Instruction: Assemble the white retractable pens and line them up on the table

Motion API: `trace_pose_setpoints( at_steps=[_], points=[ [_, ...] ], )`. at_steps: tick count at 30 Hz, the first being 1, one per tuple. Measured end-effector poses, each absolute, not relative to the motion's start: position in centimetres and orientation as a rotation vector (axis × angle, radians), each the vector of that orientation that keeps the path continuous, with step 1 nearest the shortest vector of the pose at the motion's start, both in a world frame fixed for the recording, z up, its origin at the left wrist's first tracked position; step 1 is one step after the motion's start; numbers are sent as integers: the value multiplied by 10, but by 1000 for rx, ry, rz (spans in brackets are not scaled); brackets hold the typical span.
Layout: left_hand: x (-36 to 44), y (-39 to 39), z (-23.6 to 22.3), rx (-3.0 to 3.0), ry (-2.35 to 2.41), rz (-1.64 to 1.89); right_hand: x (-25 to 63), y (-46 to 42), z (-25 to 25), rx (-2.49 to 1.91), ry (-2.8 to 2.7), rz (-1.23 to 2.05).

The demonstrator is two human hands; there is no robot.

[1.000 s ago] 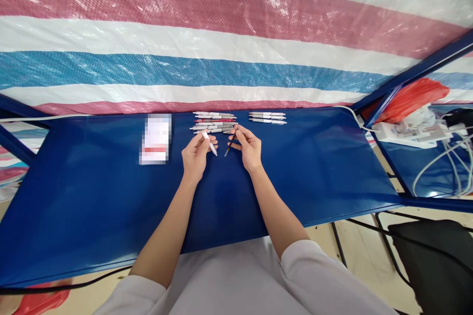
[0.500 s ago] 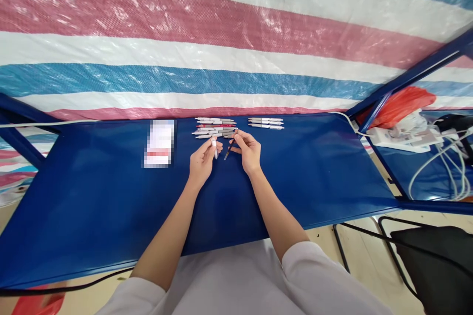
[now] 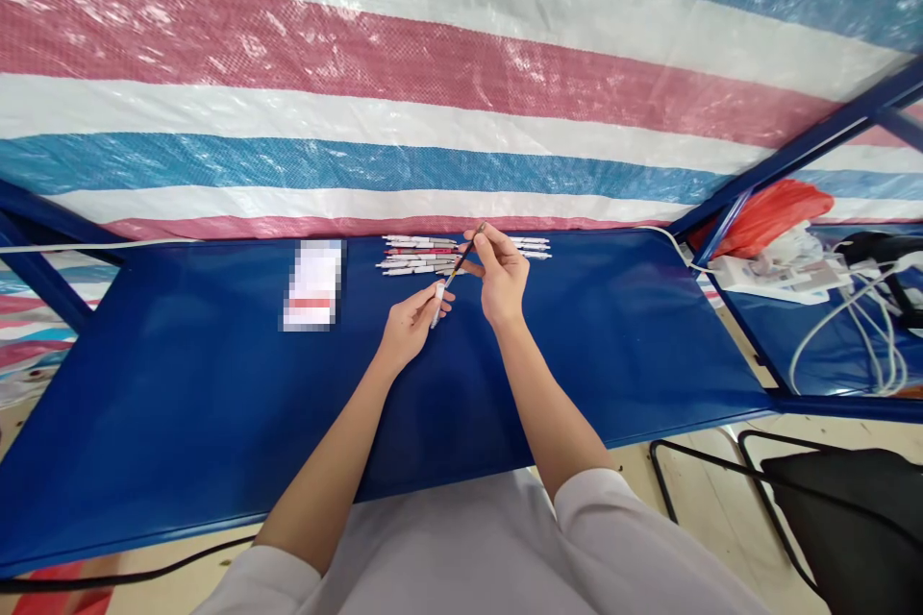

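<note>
My left hand [image 3: 410,325] pinches a short white pen barrel [image 3: 437,302] above the blue table [image 3: 180,404]. My right hand [image 3: 501,275] pinches a thin dark pen refill [image 3: 462,263], its lower tip meeting the barrel's top end. Just behind the hands lies a pile of several white, grey and red pens [image 3: 418,255]. A smaller row of white pens [image 3: 534,247] lies partly hidden behind my right hand.
A blurred white card with a red stripe [image 3: 312,284] lies on the table to the left. A red bag [image 3: 771,211], a white power strip [image 3: 764,274] and white cables [image 3: 858,336] sit at the right. A striped tarp [image 3: 433,86] hangs behind. A black chair [image 3: 843,509] stands lower right.
My right hand has lifted and swung the refill up, its tip now meeting the barrel. My left hand has turned the white barrel upright and shifted slightly right.
</note>
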State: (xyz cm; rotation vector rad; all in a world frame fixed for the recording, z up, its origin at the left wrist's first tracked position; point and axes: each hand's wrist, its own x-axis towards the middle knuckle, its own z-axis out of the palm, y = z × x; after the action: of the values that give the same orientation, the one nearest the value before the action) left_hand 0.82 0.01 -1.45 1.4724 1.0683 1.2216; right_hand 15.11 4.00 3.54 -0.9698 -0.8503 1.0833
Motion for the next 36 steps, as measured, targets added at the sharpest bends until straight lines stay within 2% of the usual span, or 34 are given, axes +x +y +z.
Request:
trace_pose_setpoints(
  at_steps=[36],
  points=[
    [6,-5,-16,1514,1218,1221,136,21,12,-1001,-958,1185]
  ],
)
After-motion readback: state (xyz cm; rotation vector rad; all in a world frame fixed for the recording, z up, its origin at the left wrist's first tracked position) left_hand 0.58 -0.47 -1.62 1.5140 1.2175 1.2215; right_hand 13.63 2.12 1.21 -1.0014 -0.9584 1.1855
